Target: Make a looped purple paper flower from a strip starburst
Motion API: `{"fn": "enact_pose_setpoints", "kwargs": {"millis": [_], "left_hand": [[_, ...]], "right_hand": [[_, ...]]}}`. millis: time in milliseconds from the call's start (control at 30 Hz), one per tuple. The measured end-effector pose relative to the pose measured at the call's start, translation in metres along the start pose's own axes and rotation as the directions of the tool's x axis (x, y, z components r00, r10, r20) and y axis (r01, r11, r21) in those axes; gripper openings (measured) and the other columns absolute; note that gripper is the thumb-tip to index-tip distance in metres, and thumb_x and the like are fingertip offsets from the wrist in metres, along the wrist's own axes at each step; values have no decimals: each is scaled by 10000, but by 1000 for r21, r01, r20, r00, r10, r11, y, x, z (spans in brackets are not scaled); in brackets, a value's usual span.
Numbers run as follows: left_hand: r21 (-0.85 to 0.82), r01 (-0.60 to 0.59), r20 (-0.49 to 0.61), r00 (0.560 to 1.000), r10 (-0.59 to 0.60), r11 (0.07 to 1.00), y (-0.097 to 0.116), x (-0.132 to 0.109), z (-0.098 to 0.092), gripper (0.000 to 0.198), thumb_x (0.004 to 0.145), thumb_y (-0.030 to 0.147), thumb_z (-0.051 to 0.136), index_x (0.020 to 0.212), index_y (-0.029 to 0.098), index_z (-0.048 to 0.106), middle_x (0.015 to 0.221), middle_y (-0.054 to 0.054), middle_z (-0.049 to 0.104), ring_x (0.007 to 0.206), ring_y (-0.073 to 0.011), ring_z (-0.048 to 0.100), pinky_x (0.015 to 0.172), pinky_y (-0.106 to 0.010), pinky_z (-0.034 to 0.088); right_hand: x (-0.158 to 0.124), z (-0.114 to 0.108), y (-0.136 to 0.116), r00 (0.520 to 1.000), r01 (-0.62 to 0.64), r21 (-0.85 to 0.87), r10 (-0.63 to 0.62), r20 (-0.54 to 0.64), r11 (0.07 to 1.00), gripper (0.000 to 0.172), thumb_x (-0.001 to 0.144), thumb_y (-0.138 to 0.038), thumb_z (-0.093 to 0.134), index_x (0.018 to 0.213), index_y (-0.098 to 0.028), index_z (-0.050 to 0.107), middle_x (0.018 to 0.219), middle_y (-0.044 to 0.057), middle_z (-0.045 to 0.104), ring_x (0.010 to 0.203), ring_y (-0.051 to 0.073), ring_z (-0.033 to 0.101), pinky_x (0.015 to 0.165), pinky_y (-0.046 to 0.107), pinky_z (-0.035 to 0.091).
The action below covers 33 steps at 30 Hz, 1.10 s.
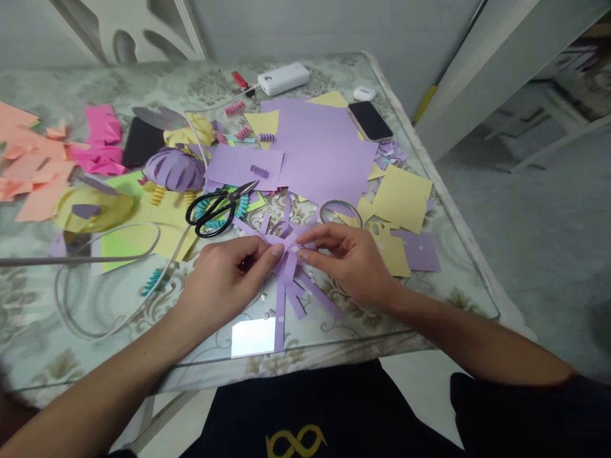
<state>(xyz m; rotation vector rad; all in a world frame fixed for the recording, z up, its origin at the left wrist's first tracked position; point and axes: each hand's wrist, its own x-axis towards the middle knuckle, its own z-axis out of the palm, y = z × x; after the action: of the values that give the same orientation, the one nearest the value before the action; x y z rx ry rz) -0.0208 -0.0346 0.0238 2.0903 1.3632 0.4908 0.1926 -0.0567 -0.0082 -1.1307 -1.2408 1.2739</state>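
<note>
A star-like piece made of purple paper strips (pixel 286 270) lies near the table's front edge, its strips spreading outward. My left hand (pixel 233 270) pinches it at the left of its centre, thumb and index finger pressed together. From the right, my right hand (pixel 351 261) holds a strip of it near the centre between thumb and fingertips. A small whitish bit shows by the right fingertips, too small to name. Black-handled scissors (pixel 217 210) lie just beyond my left hand. A roll of tape (pixel 341 213) sits just beyond my right hand.
Purple sheets (pixel 329 152) and yellow paper pieces (pixel 401 197) cover the middle and right. A phone (pixel 370 121), a white power bank (pixel 284 79) and an earbud case (pixel 364 93) stand farther back. At left are paper-strip figures (pixel 174 168), orange paper (pixel 38 165) and a looping white cable (pixel 119 331).
</note>
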Motion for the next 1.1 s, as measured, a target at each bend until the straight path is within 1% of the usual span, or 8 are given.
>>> {"fn": "enact_pose_setpoints", "kwargs": {"millis": [133,233,433,600,733,833,967,1100], "left_hand": [[-60,19,42,999,-16,998,0,0,1,301,973,450,594,864,215,747,745,8,702,673,-147,599,611,-267,407],[-124,40,88,996,-29,991,2,0,5,257,958,434,615,944,237,779,807,8,741,725,-160,636,635,-265,434],[-212,76,118,992,-52,974,4,-1,6,301,958,441,603,850,211,763,761,8,731,703,-155,621,614,-258,422],[-199,36,84,996,-20,979,8,-3,3,340,958,418,591,741,198,733,631,18,656,592,-134,561,562,-251,398],[-97,-62,47,997,67,993,13,-10,5,311,966,405,601,783,210,761,658,14,699,549,-126,564,545,-250,397],[-68,-89,70,993,93,994,15,-13,8,255,973,390,607,875,213,763,677,25,713,523,-107,562,541,-237,405],[-190,-14,68,997,28,982,14,-10,10,213,975,395,625,975,208,726,707,34,700,599,-109,601,569,-215,434],[-369,70,55,997,-54,927,11,-3,12,213,942,374,673,832,195,702,650,41,609,606,-106,546,561,-210,412]], "right_hand": [[3,-2,0,997,-74,75,75,-5,994,196,761,-256,873,903,-207,748,841,8,790,801,173,765,792,334,643],[3,0,1,999,-53,84,54,-2,995,192,754,-222,878,888,-204,741,867,5,780,828,158,755,824,318,636],[1,1,2,1000,-4,51,4,6,999,146,777,-196,855,866,-201,739,866,2,757,846,146,734,847,309,622],[2,1,2,1000,10,19,-10,-7,1000,140,773,-198,848,852,-198,732,852,-1,751,834,149,724,831,314,617],[2,2,2,999,27,6,-27,-29,1000,137,765,-186,843,834,-197,725,839,1,746,823,151,719,823,316,613],[1,2,2,999,33,-2,-33,-30,999,129,771,-189,834,841,-198,726,839,3,749,821,154,717,815,316,610],[0,3,1,998,55,-8,-55,-33,998,119,781,-194,834,843,-196,733,841,5,752,823,153,720,807,310,605],[-1,3,-1,997,69,-25,-69,-15,997,83,812,-217,822,857,-198,755,844,13,767,832,162,728,812,322,609]]}}
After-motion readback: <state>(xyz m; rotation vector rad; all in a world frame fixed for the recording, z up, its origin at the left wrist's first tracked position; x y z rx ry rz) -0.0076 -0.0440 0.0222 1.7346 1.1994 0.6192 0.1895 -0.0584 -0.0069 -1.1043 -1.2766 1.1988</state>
